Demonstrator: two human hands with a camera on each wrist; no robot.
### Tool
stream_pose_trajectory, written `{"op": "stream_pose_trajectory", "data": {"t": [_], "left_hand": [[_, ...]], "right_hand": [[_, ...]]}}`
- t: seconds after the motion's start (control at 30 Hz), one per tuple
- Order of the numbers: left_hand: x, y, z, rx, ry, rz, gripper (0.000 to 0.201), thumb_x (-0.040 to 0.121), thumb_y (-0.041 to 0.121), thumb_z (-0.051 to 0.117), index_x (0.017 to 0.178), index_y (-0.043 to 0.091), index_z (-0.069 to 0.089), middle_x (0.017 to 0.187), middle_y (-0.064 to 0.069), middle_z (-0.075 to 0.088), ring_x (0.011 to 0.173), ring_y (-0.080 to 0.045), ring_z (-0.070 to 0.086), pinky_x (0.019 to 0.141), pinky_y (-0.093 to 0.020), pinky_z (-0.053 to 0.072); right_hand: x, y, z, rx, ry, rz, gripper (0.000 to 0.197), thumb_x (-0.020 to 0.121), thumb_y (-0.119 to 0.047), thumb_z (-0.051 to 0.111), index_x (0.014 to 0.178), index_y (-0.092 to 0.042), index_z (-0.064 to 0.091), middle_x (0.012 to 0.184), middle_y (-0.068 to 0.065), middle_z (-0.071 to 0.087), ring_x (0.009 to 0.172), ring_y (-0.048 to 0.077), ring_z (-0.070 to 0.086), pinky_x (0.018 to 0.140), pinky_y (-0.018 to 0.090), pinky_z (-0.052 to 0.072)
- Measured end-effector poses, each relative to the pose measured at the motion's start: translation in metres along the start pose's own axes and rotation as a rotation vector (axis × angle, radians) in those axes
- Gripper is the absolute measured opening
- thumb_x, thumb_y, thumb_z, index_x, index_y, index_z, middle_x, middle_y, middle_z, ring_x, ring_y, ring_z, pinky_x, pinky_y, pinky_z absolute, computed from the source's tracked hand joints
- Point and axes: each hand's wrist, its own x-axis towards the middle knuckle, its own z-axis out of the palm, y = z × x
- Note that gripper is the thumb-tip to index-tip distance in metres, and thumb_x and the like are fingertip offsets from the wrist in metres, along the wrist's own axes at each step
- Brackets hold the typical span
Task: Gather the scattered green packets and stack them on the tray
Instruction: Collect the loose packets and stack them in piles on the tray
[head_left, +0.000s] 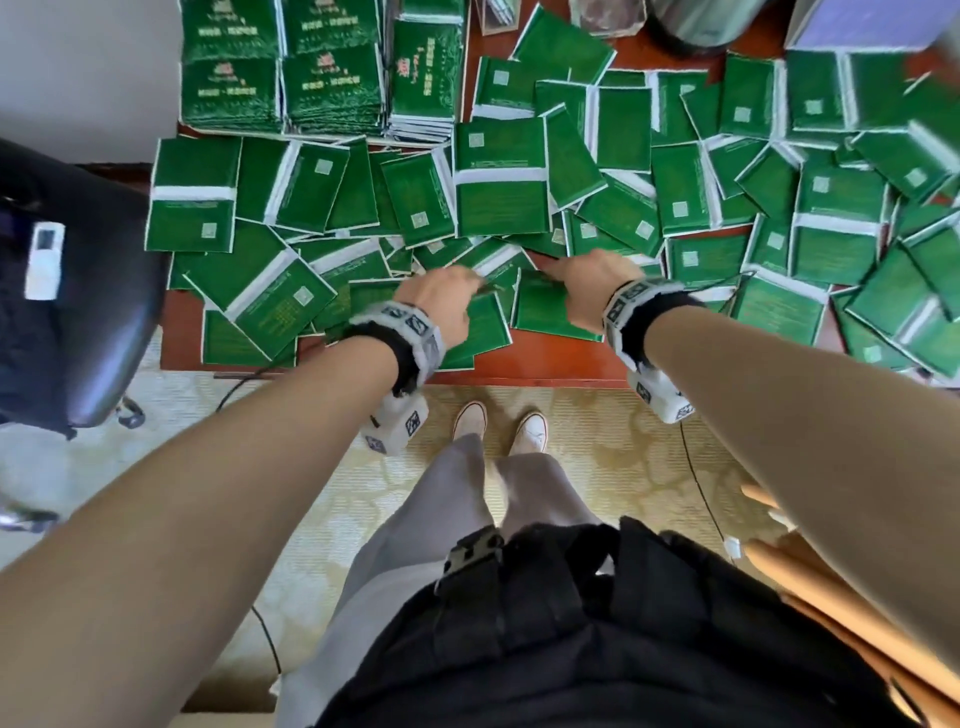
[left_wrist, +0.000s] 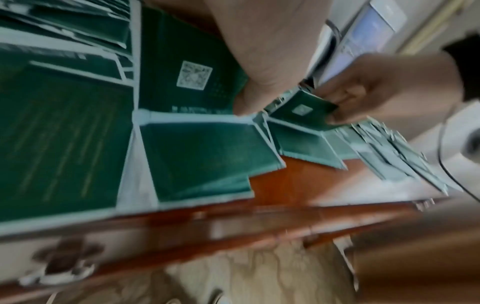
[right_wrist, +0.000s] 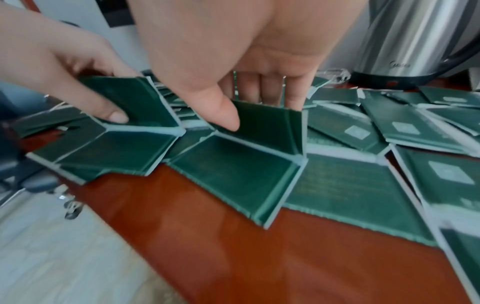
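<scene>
Pinching one green packet (right_wrist: 262, 127), the right hand (right_wrist: 233, 61) lifts it beside the left hand (right_wrist: 52, 61), which grips another packet (right_wrist: 130, 98).

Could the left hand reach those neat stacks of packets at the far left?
Probably yes: the left hand already pinches a packet, but only loose packets lie between it and the stacks.

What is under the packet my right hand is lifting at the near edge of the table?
The right hand tilts up a green packet. Below it lie another flat packet and the red-brown table. Whatever lies behind the raised packet is hidden.
</scene>
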Motion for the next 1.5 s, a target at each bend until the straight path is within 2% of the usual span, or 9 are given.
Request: {"op": "stream_pose_trajectory", "data": {"t": [0.07, 0.1, 0.17, 0.3, 0.47, 0.63, 0.83, 1.17, 1.5], "left_hand": [[-0.01, 0.009, 0.028, 0.096, -0.003, 0.052, 0.064, 0.098, 0.015, 0.05, 0.157, 0.014, 0.025, 0.161, -0.009, 0.027, 0.137, -0.025, 0.043, 0.105, -0.041, 0.048], [-0.016, 0.012, 0.042, 0.133, -0.015, 0.049, 0.071, 0.1, 0.026, 0.048, 0.16, 0.013, 0.012, 0.166, -0.009, 0.009, 0.15, -0.025, 0.022, 0.119, -0.047, 0.031], [-0.026, 0.015, 0.068, 0.176, -0.019, 0.038, 0.084, 0.1, 0.046, 0.044, 0.16, 0.012, -0.005, 0.166, -0.007, -0.015, 0.154, -0.023, -0.005, 0.124, -0.052, 0.008], [-0.034, 0.008, 0.098, 0.222, 0.055, 0.086, 0.093, 0.097, 0.05, 0.046, 0.158, 0.011, -0.012, 0.164, -0.007, -0.023, 0.153, -0.024, -0.013, 0.123, -0.055, 0.002], [-0.039, -0.002, 0.095, 0.253, 0.012, 0.229, 0.093, 0.091, -0.003, 0.045, 0.158, 0.016, -0.016, 0.165, -0.001, -0.024, 0.153, -0.021, -0.015, 0.124, -0.05, -0.007], [-0.045, -0.013, 0.096, 0.302, -0.053, 0.352, 0.103, 0.083, -0.012, 0.048, 0.157, 0.017, -0.018, 0.164, 0.001, -0.025, 0.152, -0.019, -0.017, 0.123, -0.044, -0.011], [-0.053, -0.011, 0.081, 0.325, -0.009, 0.333, 0.098, 0.086, -0.011, 0.051, 0.158, 0.015, -0.01, 0.166, -0.002, -0.016, 0.154, -0.02, -0.006, 0.126, -0.041, 0.002], [-0.106, 0.003, -0.055, 0.319, 0.276, 0.177, 0.082, 0.09, -0.015, 0.038, 0.16, 0.014, 0.007, 0.167, -0.009, 0.011, 0.153, -0.024, 0.015, 0.124, -0.041, 0.018], [-0.128, -0.091, -0.202, 0.425, 0.538, 0.021, 0.092, 0.083, -0.012, 0.051, 0.16, 0.02, 0.011, 0.166, -0.005, 0.017, 0.15, -0.024, 0.025, 0.122, -0.048, 0.02]], "right_hand": [[-0.001, -0.002, 0.022, -0.006, 0.015, -0.058, 0.077, 0.088, -0.003, 0.056, 0.156, -0.024, 0.028, 0.155, 0.009, 0.037, 0.127, 0.028, 0.051, 0.092, 0.039, 0.056], [-0.001, -0.002, 0.033, -0.022, 0.009, -0.069, 0.084, 0.087, -0.007, 0.058, 0.159, -0.024, 0.018, 0.165, 0.008, 0.017, 0.145, 0.03, 0.031, 0.113, 0.044, 0.04], [-0.004, -0.003, 0.052, -0.032, 0.003, -0.078, 0.095, 0.087, -0.014, 0.06, 0.161, -0.024, 0.0, 0.167, 0.006, -0.007, 0.154, 0.028, 0.001, 0.125, 0.046, 0.012], [-0.013, -0.005, 0.088, -0.047, 0.104, -0.116, 0.096, 0.088, -0.032, 0.058, 0.16, -0.021, -0.004, 0.167, 0.009, -0.009, 0.154, 0.028, -0.005, 0.124, 0.052, 0.002], [-0.034, -0.012, 0.12, -0.038, 0.164, -0.106, 0.097, 0.088, -0.035, 0.061, 0.16, -0.018, -0.001, 0.167, 0.007, -0.008, 0.154, 0.027, -0.002, 0.124, 0.053, 0.002], [-0.048, -0.024, 0.144, -0.022, 0.223, -0.067, 0.092, 0.086, -0.004, 0.058, 0.16, -0.016, 0.004, 0.168, 0.003, 0.002, 0.154, 0.026, 0.004, 0.125, 0.049, 0.002], [-0.058, -0.027, 0.123, 0.051, 0.158, -0.027, 0.086, 0.091, 0.006, 0.047, 0.16, -0.018, 0.002, 0.168, 0.004, 0.006, 0.154, 0.022, 0.009, 0.126, 0.039, 0.005], [-0.1, -0.044, 0.0, 0.079, 0.391, -0.016, 0.079, 0.09, 0.01, 0.044, 0.159, -0.014, 0.016, 0.163, 0.009, 0.025, 0.148, 0.027, 0.027, 0.121, 0.039, 0.022], [-0.08, -0.127, -0.175, -0.007, 0.66, -0.072, 0.079, 0.086, 0.013, 0.045, 0.157, -0.015, 0.023, 0.156, 0.014, 0.037, 0.139, 0.033, 0.041, 0.111, 0.043, 0.036]]}}
